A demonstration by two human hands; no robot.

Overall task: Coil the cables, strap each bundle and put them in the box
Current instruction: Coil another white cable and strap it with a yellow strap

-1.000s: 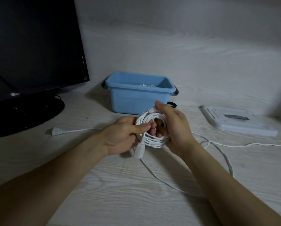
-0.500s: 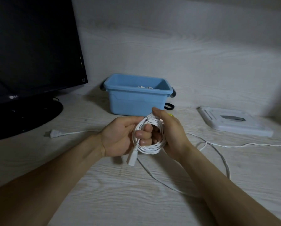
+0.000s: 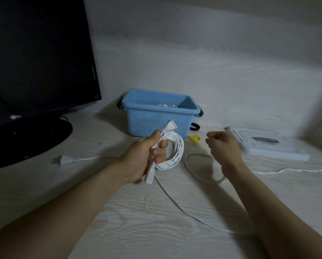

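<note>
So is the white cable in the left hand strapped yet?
Not strapped. The coiled cable shows no band; the left hand grips it, and a yellow strap lies on the table.

Pale wood-grain desk [image 3: 137, 221] is carrying everything. Black monitor base [image 3: 25, 139] is sitting far left, a blue box [image 3: 156, 120] at the back centre, a flat white lid [image 3: 268, 146] lying to its right. A yellow strap [image 3: 194, 139] is resting just in front of the box, a black strap [image 3: 195, 126] beside the box's right end. A loose white cable [image 3: 175, 200] is trailing across the surface, its plug [image 3: 66, 159] lying near the monitor base.
</note>
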